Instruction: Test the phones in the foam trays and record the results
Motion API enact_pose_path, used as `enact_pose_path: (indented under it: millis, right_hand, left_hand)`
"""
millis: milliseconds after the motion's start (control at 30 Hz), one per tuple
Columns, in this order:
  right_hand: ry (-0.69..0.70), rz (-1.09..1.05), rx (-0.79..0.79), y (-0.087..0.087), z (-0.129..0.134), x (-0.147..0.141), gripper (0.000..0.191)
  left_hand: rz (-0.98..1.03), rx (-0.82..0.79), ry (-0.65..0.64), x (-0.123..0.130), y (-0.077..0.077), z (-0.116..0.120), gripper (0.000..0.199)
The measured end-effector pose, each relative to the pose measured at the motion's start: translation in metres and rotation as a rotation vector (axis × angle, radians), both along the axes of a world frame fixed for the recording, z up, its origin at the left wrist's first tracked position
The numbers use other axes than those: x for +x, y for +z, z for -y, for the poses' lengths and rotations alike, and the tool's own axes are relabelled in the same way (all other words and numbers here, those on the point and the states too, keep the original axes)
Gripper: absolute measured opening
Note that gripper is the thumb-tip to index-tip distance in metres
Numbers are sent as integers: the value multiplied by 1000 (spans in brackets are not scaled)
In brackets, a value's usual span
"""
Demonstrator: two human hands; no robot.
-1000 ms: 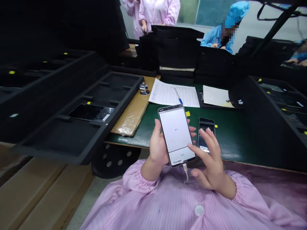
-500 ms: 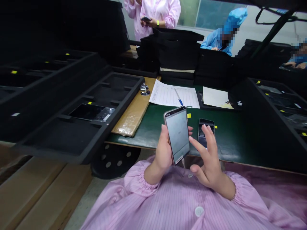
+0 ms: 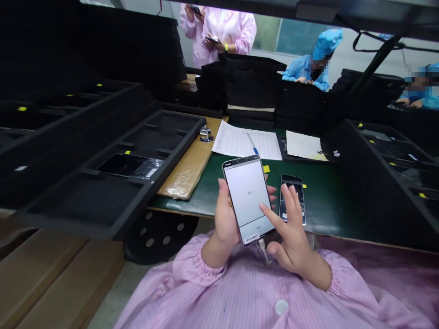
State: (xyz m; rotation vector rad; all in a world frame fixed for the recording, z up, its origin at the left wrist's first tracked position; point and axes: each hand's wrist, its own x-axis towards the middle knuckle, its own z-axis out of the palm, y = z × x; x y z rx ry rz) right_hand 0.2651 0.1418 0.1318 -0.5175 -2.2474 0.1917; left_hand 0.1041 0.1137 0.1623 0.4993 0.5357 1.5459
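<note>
My left hand [image 3: 226, 219] is wrapped round a phone [image 3: 247, 192] with a pale lit screen, held upright and tilted over the table's front edge. A white cable [image 3: 263, 249] is plugged into its bottom end, and a yellow tag sticks out at its right side. My right hand [image 3: 291, 233] has its fingers apart and holds nothing; the index fingertip is at the screen's right part, though whether it touches is unclear. Behind my right fingers a second phone [image 3: 284, 203] with a dark screen lies on the green table [image 3: 322, 201].
A black tray [image 3: 92, 196] with a screen panel [image 3: 130, 165] stands left, beside a taped brown board [image 3: 185, 176]. A printed sheet [image 3: 233, 139] with a pen [image 3: 253, 144] lies behind the phone. Another black tray [image 3: 387, 164] is right. People stand and sit beyond.
The phone in my left hand has turned so its screen faces me more. My right index finger has moved left over the screen. The whole view has shifted slightly.
</note>
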Motion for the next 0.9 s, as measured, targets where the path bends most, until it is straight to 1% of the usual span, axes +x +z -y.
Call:
enact_pose_path:
  millis: [67, 167, 300, 467, 533, 633, 700, 767, 833, 900]
  right_hand:
    - [-6, -56, 13, 0, 1, 1, 65]
    - [17, -129, 36, -2, 2, 4, 70]
    - [81, -105, 77, -4, 2, 5, 67]
    - [34, -35, 66, -6, 1, 5, 66]
    - [77, -71, 63, -7, 2, 7, 63]
    - [183, -192, 114, -8, 3, 11, 56]
    - [212, -206, 141, -8, 4, 12, 55]
    - [168, -167, 112, -6, 2, 11, 56]
    - [68, -145, 22, -5, 0, 8, 59]
    - [-18, -160, -74, -5, -2, 6, 66]
  left_hand:
    - [81, -4, -32, -4, 5, -1, 84]
    - [128, -42, -70, -10, 8, -2, 86]
    - [145, -64, -123, -14, 5, -3, 83]
    - [151, -79, -157, -13, -1, 0, 76]
    - [146, -63, -177, -13, -1, 1, 77]
    - [155, -15, -215, -13, 2, 3, 80]
    - [163, 3, -227, -12, 3, 3, 83]
    - [164, 6, -235, -12, 3, 3, 83]
    - [160, -3, -250, -12, 3, 2, 82]
    - [159, -21, -256, -12, 2, 1, 81]
